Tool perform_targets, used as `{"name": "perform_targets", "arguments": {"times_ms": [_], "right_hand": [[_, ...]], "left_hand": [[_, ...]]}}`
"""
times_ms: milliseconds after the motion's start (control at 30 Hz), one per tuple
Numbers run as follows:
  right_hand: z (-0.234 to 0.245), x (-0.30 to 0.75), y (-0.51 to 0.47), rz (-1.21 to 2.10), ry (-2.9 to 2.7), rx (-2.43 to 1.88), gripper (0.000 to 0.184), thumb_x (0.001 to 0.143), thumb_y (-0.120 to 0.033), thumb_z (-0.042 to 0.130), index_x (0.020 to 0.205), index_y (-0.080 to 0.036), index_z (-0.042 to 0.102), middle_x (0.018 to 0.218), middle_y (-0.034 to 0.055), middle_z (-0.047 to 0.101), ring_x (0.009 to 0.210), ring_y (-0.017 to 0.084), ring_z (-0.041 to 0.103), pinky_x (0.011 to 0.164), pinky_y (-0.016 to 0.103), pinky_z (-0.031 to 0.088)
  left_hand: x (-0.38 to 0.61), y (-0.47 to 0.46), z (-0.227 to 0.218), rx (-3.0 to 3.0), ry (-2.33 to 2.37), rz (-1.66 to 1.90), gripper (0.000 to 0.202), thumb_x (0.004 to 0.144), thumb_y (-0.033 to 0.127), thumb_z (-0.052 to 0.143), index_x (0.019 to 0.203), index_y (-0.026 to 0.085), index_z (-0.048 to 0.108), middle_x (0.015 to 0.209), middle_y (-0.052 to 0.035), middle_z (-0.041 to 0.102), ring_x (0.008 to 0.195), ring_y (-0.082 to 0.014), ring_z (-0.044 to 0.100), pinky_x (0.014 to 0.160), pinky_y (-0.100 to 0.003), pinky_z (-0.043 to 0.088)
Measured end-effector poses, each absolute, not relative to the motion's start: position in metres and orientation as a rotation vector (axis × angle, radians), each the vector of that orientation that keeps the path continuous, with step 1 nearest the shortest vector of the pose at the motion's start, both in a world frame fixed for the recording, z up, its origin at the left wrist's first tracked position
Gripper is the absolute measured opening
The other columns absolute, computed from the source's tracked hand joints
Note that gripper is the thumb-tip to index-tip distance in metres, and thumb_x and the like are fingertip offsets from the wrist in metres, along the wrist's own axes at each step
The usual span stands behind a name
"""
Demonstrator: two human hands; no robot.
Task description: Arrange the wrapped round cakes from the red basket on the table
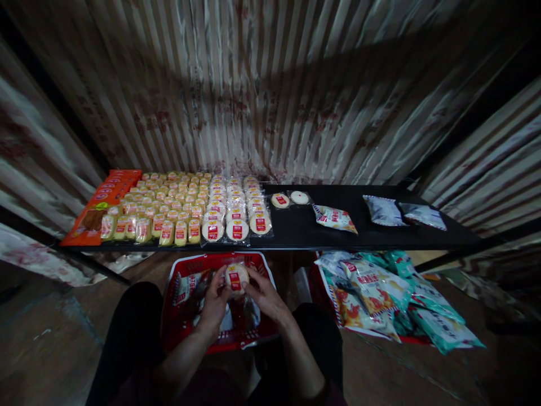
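Between my two hands is a round wrapped pastry (236, 278) with a red label, held above a red basket (169, 316). My left hand (216, 296) grips its left side, and my right hand (264, 294) grips its right side. Inside the basket lie several wrapped packs, partly hidden under my hands and arms. On the black shelf (291, 237) in front, similar round pastries (237, 230) stand in overlapping rows. Two more round pastries (280, 200) lie flat just to the right of those rows.
Small yellow wrapped cakes (168, 231) and orange packs (101, 206) fill the shelf's left part. A white-and-red bag (336, 219) and two silvery bags (384, 210) lie farther right. Snack bags (376, 282) heap over a second basket at right. Striped curtain (253, 90) hangs behind.
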State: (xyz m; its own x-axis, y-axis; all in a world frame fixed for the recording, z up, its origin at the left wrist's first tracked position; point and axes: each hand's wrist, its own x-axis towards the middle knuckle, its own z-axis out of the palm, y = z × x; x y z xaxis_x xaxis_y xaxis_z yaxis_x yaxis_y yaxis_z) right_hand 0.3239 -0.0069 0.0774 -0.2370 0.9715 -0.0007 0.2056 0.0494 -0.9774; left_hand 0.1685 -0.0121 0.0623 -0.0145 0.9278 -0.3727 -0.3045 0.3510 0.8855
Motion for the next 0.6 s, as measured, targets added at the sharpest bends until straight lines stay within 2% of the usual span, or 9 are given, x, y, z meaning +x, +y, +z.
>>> {"name": "perform_targets", "arguments": {"times_ms": [200,333,467,600], "right_hand": [[0.09,0.331,-0.007,1.357,-1.408,-1.076,0.045,0.086,-0.046,0.055,0.125,-0.025,0.057,0.12,0.0058,0.065,0.106,0.023,0.061,0.097,0.041,0.047],[0.098,0.332,-0.007,1.34,-1.321,-1.117,0.048,0.081,-0.051,0.059,0.121,-0.025,0.06,0.116,0.006,0.067,0.102,0.023,0.063,0.095,0.042,0.048],[0.097,0.333,-0.005,1.299,-1.242,-1.152,0.052,0.077,-0.053,0.063,0.12,-0.024,0.059,0.103,0.0061,0.071,0.092,0.022,0.067,0.086,0.039,0.053],[0.095,0.335,-0.004,1.283,-1.191,-1.168,0.046,0.075,-0.053,0.065,0.11,-0.023,0.063,0.094,0.0057,0.072,0.084,0.022,0.068,0.08,0.038,0.054]], "left_hand": [[0.171,-0.009,0.075,0.835,1.186,1.246,0.047,0.066,0.019,0.071,0.112,0.024,0.063,0.119,-0.0061,0.063,0.114,-0.0225,0.055,0.094,-0.032,0.043],[0.173,-0.007,0.079,0.826,1.164,1.296,0.045,0.066,0.017,0.073,0.11,0.021,0.065,0.115,-0.0078,0.064,0.108,-0.023,0.057,0.093,-0.031,0.043],[0.175,-0.004,0.081,0.846,1.153,1.296,0.045,0.067,0.014,0.072,0.111,0.022,0.065,0.113,-0.0073,0.065,0.101,-0.0211,0.059,0.089,-0.03,0.044],[0.178,-0.002,0.084,0.941,1.201,1.258,0.046,0.066,0.016,0.072,0.111,0.022,0.065,0.115,-0.0073,0.064,0.097,-0.0201,0.059,0.09,-0.031,0.043]]}}
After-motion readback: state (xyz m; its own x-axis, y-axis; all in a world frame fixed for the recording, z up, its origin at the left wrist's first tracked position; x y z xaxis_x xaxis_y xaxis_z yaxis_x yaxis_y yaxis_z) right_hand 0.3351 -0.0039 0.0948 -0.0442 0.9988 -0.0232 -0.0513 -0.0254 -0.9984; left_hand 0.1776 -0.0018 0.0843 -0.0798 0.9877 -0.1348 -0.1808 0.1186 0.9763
